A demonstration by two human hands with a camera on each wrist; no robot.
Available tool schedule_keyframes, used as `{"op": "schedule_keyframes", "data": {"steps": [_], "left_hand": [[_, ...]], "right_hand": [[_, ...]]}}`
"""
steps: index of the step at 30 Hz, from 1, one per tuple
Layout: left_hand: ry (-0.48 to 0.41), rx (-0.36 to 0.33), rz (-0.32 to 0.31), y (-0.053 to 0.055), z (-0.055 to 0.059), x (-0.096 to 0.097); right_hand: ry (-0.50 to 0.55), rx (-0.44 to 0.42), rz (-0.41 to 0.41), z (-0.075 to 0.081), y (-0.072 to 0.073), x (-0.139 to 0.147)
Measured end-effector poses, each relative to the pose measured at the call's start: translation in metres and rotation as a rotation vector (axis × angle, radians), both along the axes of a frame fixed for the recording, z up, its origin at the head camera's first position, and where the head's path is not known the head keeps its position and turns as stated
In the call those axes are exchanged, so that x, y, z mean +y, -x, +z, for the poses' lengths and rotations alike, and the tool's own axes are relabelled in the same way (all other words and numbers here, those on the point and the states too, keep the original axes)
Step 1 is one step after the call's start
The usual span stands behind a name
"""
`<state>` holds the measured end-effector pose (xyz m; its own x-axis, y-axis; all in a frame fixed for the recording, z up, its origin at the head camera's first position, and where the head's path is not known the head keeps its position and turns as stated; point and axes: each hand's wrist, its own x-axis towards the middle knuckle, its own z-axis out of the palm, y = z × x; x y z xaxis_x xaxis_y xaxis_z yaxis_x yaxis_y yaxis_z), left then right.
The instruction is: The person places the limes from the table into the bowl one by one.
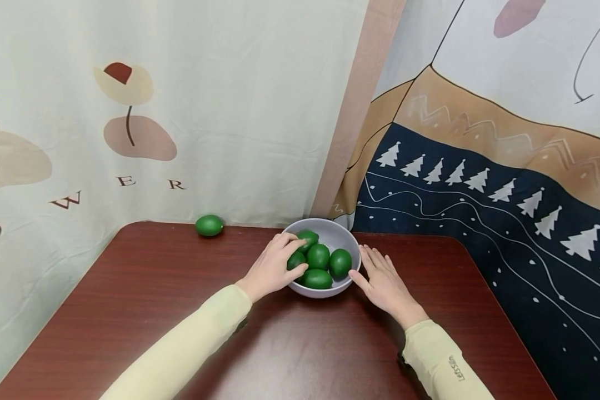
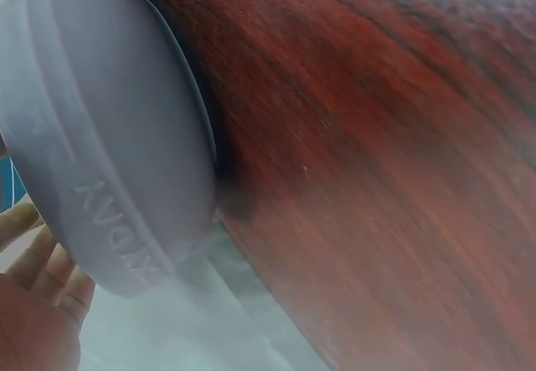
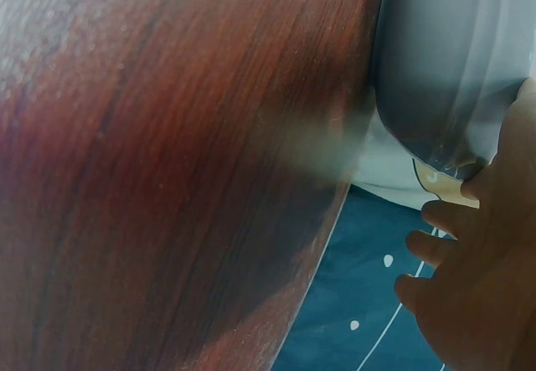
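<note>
A pale grey-lavender bowl (image 1: pixel 322 292) stands toward the back of the table, holding several green limes (image 1: pixel 318 257). Over its left rim reaches my left hand (image 1: pixel 272 264), thumb and fingers apart above the limes on that side, partly hiding them. In the left wrist view, the fingers (image 2: pixel 35 258) show beyond the bowl's wall (image 2: pixel 126 136), which bears raised lettering. My right hand (image 1: pixel 384 283) lies along the bowl's right side, fingers straight, thumb by the rim. The right wrist view has that hand (image 3: pixel 477 279) close against the bowl (image 3: pixel 452 61).
One more lime (image 1: pixel 209 225) lies by itself at the table's back edge, left of the bowl. The dark red wooden table (image 1: pixel 300 344) meets a pale printed curtain (image 1: pixel 240 111) behind it and a dark tree-patterned cloth (image 1: pixel 430 205) at the right.
</note>
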<state>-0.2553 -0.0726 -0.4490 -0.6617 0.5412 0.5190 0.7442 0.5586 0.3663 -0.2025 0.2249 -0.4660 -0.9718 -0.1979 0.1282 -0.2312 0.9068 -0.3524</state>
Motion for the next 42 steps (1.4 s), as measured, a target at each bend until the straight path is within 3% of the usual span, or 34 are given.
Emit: {"op": "schedule_keyframes", "data": {"steps": [28, 42], "left_hand": [[-0.047, 0.062, 0.035, 0.004, -0.006, -0.033], [-0.018, 0.008, 0.086, 0.004, -0.006, -0.048]], "right_hand": [[-0.024, 0.006, -0.001, 0.002, -0.001, 0.000], [-0.054, 0.014, -0.003, 0.004, -0.002, 0.000]]}}
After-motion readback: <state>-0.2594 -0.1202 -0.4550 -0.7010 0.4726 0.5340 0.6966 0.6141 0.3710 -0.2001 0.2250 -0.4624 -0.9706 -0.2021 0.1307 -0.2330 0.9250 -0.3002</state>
